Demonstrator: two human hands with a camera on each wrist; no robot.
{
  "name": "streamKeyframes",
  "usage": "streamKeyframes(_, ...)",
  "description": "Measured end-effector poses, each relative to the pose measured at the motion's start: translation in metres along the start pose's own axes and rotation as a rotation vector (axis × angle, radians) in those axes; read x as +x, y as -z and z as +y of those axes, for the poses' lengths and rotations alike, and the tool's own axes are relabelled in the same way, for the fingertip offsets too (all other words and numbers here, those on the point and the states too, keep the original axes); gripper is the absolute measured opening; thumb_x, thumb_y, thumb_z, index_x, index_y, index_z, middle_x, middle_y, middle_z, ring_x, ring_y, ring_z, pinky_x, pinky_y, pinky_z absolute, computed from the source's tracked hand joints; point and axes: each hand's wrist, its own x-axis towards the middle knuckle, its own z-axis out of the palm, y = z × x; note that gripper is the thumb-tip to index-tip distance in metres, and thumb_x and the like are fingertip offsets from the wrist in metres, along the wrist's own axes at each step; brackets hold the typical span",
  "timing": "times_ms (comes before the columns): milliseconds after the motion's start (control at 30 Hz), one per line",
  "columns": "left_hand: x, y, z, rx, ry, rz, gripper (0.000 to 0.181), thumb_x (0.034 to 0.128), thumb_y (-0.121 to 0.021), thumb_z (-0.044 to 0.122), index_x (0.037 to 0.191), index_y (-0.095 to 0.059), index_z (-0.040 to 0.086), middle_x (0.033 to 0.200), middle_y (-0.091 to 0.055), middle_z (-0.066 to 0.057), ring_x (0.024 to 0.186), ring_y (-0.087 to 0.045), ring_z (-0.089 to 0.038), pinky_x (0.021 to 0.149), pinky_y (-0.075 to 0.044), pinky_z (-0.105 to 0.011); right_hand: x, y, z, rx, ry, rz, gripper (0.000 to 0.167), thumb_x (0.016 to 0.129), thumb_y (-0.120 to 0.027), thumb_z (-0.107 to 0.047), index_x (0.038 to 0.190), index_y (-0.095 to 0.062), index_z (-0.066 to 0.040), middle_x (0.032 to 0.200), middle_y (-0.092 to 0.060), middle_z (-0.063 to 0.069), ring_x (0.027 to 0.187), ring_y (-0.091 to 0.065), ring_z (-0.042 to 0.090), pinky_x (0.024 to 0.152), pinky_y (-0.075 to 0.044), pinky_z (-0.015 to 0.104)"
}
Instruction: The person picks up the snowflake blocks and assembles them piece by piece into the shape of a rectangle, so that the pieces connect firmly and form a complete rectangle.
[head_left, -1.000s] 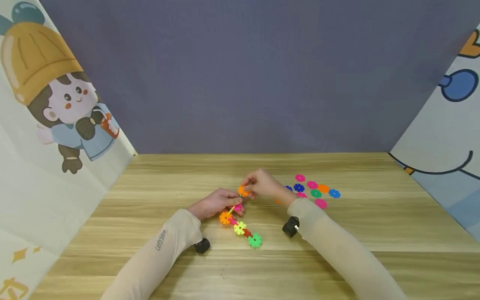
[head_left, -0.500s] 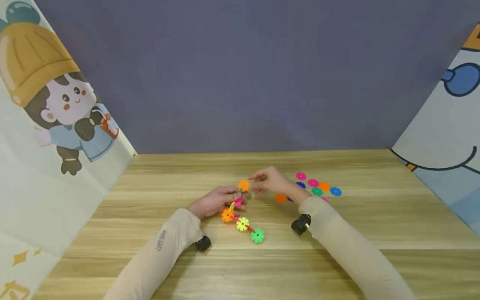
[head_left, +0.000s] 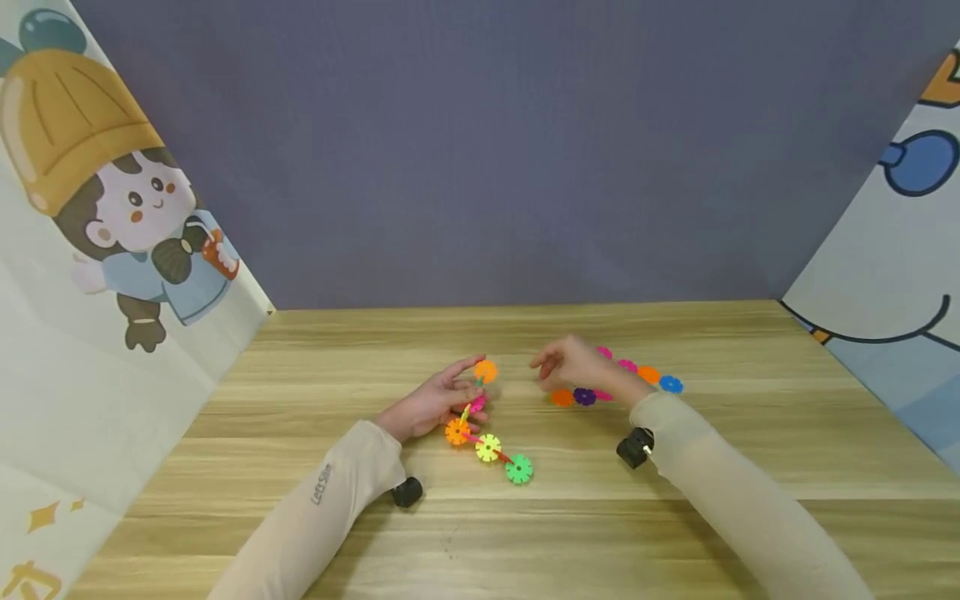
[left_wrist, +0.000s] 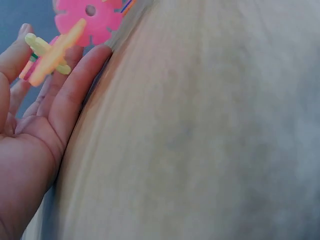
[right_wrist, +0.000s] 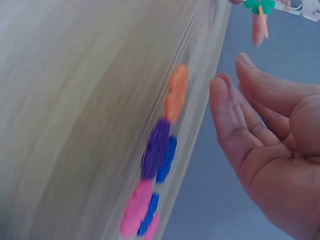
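My left hand (head_left: pixel 429 408) pinches a bent chain of slotted plastic snowflake discs between thumb and fingers, near a pink disc (head_left: pixel 477 403). At the chain's upper end is an orange disc (head_left: pixel 486 372); another orange disc (head_left: pixel 457 432), a yellow disc (head_left: pixel 488 448) and a green end disc (head_left: pixel 519 469) trail toward the front. My right hand (head_left: pixel 573 365) holds nothing, its fingers loosely bent above the left side of the loose discs. Below it lie an orange disc (right_wrist: pixel 177 94) and a purple disc (right_wrist: pixel 156 148).
More loose discs lie right of centre, among them a blue disc (head_left: pixel 671 384) and an orange one (head_left: pixel 648 375); my right forearm hides some. The wooden table (head_left: pixel 375 342) meets a dark backdrop (head_left: pixel 480 167) behind, with printed cartoon panels at both sides.
My right hand has let go of the chain's orange upper disc and moved right to the loose discs. The left hand stays nearly in place with the chain, one finger now stretched out more.
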Motion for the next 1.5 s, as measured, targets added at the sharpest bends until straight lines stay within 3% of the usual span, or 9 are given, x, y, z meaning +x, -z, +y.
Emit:
streamKeyframes(200,-0.001,-0.001,-0.003,-0.009,0.001,0.027,0.061,0.1036,-0.051,0.007,0.159,-0.026,0.017,0.123,-0.061,-0.023,0.076,-0.071,-0.018,0.073,-0.061,-0.035,-0.007,0.006,0.011,-0.104,0.014,-0.031,0.036,0.071,-0.080,0.009,0.107,-0.070,0.011,0.086,-0.071,0.014,0.077,-0.066,0.020,0.066,-0.057,0.031)
streamKeyframes(367,-0.002,0.000,-0.005,-0.025,-0.002,0.023,0.062,0.1029,-0.054,0.010,0.158,-0.026,0.016,0.129,-0.058,-0.027,0.077,-0.071,-0.017,0.072,-0.062,-0.036,-0.013,0.007,0.018,-0.151,0.043,-0.050,0.038,0.064,-0.082,0.014,0.100,-0.073,0.010,0.087,-0.072,0.012,0.078,-0.066,0.020,0.068,-0.059,0.030)
streamKeyframes(533,-0.002,-0.002,-0.006,-0.028,-0.013,0.023,0.061,0.1040,-0.051,0.009,0.158,-0.025,0.016,0.133,-0.056,-0.028,0.080,-0.072,-0.017,0.073,-0.061,-0.035,-0.017,0.005,0.018,-0.170,0.039,-0.053,0.031,0.064,-0.080,0.016,0.094,-0.074,0.008,0.090,-0.073,0.013,0.078,-0.066,0.020,0.068,-0.059,0.031)
streamKeyframes(833,-0.003,-0.006,-0.006,-0.045,-0.021,0.044,0.057,0.1042,-0.050,0.005,0.156,-0.027,0.013,0.131,-0.058,-0.028,0.079,-0.072,-0.019,0.070,-0.061,-0.033,-0.018,0.002,0.014,-0.238,-0.001,-0.048,0.028,0.061,-0.079,0.014,0.085,-0.075,0.000,0.081,-0.072,0.004,0.074,-0.063,0.014,0.063,-0.057,0.028)
streamKeyframes(1267,-0.006,-0.012,-0.003,-0.067,-0.026,0.024,0.047,0.1034,-0.050,0.001,0.146,-0.031,0.010,0.123,-0.063,-0.028,0.076,-0.072,-0.020,0.066,-0.060,-0.031,-0.024,0.003,0.012,-0.137,0.055,-0.046,0.027,0.062,-0.080,0.017,0.079,-0.067,0.000,0.075,-0.064,0.005,0.070,-0.058,0.015,0.059,-0.054,0.029)
streamKeyframes(1500,-0.007,-0.013,-0.004,-0.054,-0.010,-0.020,0.046,0.1032,-0.051,0.003,0.146,-0.033,0.008,0.115,-0.066,-0.024,0.076,-0.068,-0.021,0.062,-0.053,-0.027,-0.026,0.002,0.005,-0.036,-0.019,-0.015,0.017,0.072,-0.074,0.014,0.082,-0.068,0.002,0.073,-0.066,0.006,0.065,-0.062,0.016,0.058,-0.059,0.033)
